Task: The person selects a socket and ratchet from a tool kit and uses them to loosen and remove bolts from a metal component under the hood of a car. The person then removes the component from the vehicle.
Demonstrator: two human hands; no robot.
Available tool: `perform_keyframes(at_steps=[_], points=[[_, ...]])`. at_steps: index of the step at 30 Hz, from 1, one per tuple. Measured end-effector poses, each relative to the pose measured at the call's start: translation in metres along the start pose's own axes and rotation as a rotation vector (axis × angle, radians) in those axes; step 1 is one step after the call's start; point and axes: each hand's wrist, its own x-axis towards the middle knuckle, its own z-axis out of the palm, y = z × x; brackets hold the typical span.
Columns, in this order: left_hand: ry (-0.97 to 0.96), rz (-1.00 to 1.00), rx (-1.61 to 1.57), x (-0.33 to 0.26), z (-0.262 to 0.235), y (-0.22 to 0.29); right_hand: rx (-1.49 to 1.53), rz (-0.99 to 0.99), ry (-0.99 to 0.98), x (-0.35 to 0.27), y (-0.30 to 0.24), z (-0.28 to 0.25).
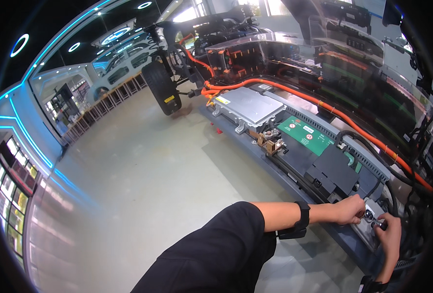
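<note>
My left hand (349, 210), coming in across the lower middle with a dark band on its wrist, has its fingers curled together beside a round metal fitting (369, 214). What its fingertips pinch, if anything, is hidden. Close by on the right, my right hand (391, 235) grips a small dark cylindrical piece (382, 225) between thumb and fingers. Both hands work over a light grey metal housing (367, 229) at the near end of a long dark tray (294, 183). A black plastic cover (334, 168) lies just beyond my left hand.
A thick orange cable (323, 105) runs along the tray's far side. Farther along sit a green panel (308, 136), brass-coloured terminals (271, 144) and a silver box (250, 105). Clear panels (358, 73) stand behind. A wheel (161, 88) rises from the pale floor (153, 180).
</note>
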Motion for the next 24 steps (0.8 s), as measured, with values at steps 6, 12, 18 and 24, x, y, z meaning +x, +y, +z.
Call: perform_keyframes(at_steps=[6,12,18,24], points=[[0.062,0.065,-0.009,-0.008,0.014,-0.009,0.737,0.295,-0.550,-0.040,0.013,-0.033],[-0.049,0.133,-0.005,-0.002,0.003,0.000,-0.003,-0.096,-0.730,-0.032,-0.037,-0.038],[-0.216,0.026,-0.026,-0.005,-0.024,-0.001,-0.017,-0.204,-0.478,-0.020,-0.010,-0.048],[-0.067,-0.300,0.078,0.014,-0.001,0.014,-0.007,-0.012,-0.659,-0.021,-0.015,-0.061]])
